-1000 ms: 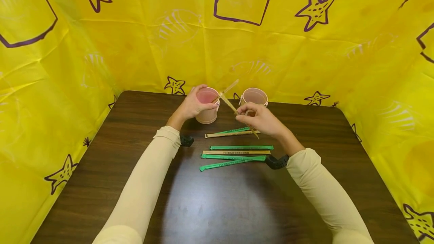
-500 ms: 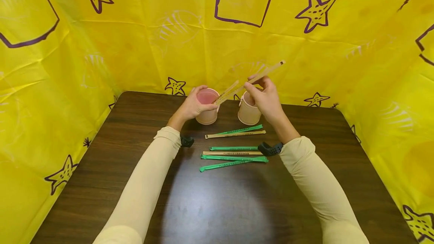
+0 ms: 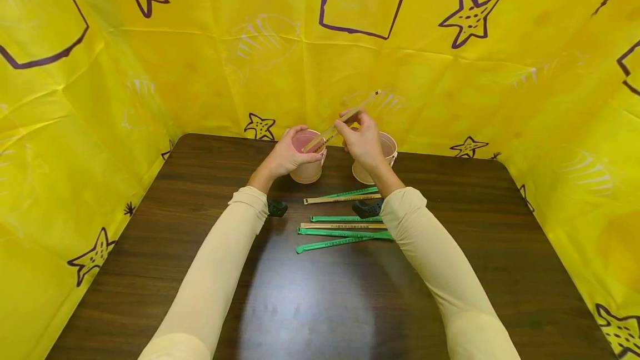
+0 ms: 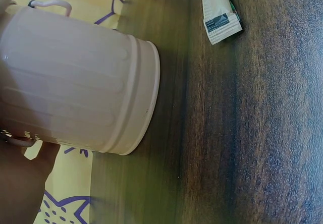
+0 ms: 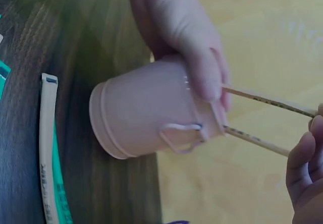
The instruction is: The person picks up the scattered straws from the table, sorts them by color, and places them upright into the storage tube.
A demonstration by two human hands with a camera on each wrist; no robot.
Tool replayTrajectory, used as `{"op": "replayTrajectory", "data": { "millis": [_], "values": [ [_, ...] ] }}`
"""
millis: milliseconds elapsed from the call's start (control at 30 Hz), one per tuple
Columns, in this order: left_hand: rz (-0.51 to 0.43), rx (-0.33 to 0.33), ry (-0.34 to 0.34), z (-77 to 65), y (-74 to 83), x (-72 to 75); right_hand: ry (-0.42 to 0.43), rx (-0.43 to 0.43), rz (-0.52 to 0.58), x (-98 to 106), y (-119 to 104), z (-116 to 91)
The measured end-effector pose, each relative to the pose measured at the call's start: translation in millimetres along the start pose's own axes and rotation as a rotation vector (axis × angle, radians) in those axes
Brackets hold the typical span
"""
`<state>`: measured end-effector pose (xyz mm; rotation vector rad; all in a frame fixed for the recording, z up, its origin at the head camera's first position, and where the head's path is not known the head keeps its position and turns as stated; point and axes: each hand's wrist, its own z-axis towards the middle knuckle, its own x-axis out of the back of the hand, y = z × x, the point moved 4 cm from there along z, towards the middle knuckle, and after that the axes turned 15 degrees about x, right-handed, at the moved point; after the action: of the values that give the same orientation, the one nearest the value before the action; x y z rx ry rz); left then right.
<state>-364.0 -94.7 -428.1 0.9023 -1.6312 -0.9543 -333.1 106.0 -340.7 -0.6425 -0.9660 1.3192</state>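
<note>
In the head view, my left hand (image 3: 289, 154) grips a small pink bucket (image 3: 306, 174) by its upper part, with the thumb across the near rim. It stands upright on the table. My right hand (image 3: 363, 139) pinches a tan paper-wrapped straw (image 3: 369, 100), slanted with its lower end in the bucket's mouth. Another tan straw (image 3: 327, 139) leans inside, close beside it. From the right wrist view, two straws (image 5: 257, 141) stick out past the rim, and the bucket's wire handle (image 5: 176, 143) hangs at its side. The left wrist view shows the ribbed bucket wall (image 4: 75, 77).
A second pink bucket (image 3: 363, 173) stands to the right, partly behind the right hand and wrist. Nearer me lie several wrapped straws, green (image 3: 330, 246) and tan (image 3: 320, 200). The dark wooden table (image 3: 200, 249) meets a yellow printed cloth (image 3: 200, 82) behind and at both sides.
My right hand raised the straw from beside the second bucket, then moved it left until its lower end entered the left bucket. My left hand stays on that bucket.
</note>
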Motion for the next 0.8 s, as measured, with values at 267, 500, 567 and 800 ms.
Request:
{"op": "replayTrajectory", "data": {
  "millis": [267, 500, 567, 800],
  "values": [
    [-0.018, 0.006, -0.010, 0.4, -0.2, -0.6, -0.032, 0.050, -0.151, -15, 13, 7],
    [0.014, 0.027, -0.009, -0.7, -1.5, -1.2, -0.109, 0.028, -0.224, -23, 26, 2],
    [0.012, 0.025, -0.008, -1.3, -0.8, -1.1, -0.119, 0.019, -0.220, -24, 28, 1],
    [0.018, 0.026, -0.001, -1.8, 0.5, 0.1, -0.132, 0.001, -0.193, -23, 30, -1]
  ]
}}
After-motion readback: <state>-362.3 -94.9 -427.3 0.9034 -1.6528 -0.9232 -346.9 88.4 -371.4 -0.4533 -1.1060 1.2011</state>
